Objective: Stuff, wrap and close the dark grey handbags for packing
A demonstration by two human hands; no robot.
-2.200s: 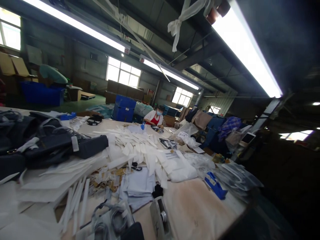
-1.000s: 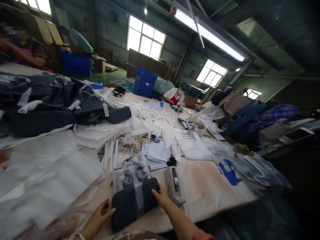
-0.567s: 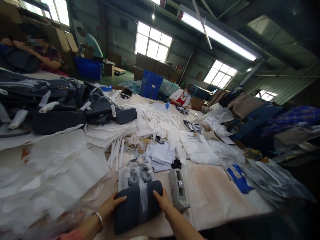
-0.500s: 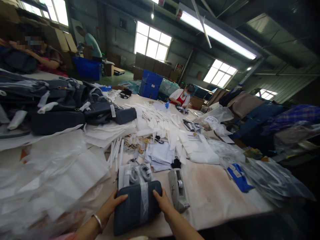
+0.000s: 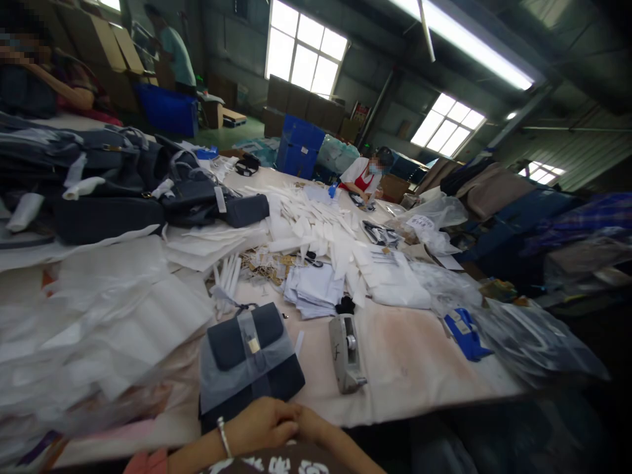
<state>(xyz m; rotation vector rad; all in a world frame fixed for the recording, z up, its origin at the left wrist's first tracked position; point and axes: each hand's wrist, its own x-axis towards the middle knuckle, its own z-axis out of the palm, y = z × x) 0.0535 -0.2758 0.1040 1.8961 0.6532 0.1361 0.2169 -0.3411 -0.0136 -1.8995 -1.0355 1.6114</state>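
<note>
A dark blue bag point(image 5: 232, 388) with a flap and a sheet of translucent wrap over its front lies at the table's front edge. Just below it, close to my body, my left hand point(image 5: 264, 421), with a silver bangle at the wrist, is closed with its fingers curled. My right hand point(image 5: 302, 421) meets it, its fingers mostly hidden behind the left. Whether anything small is between them cannot be made out. Right of the bag stands a grey tape dispenser point(image 5: 346, 355).
Dark bags point(image 5: 108, 220) are heaped at the left, above white foam sheets point(image 5: 133, 316). White papers point(image 5: 313, 289) lie mid-table. A blue tape tool point(image 5: 465, 334) and plastic bags point(image 5: 538, 336) are at the right. A person in a red apron point(image 5: 365, 176) works across the table.
Both hands have let go of the bag and drawn back together near my body. The bag now shows its wrapped flap side; the grey coiled straps are out of sight. The view has shifted slightly.
</note>
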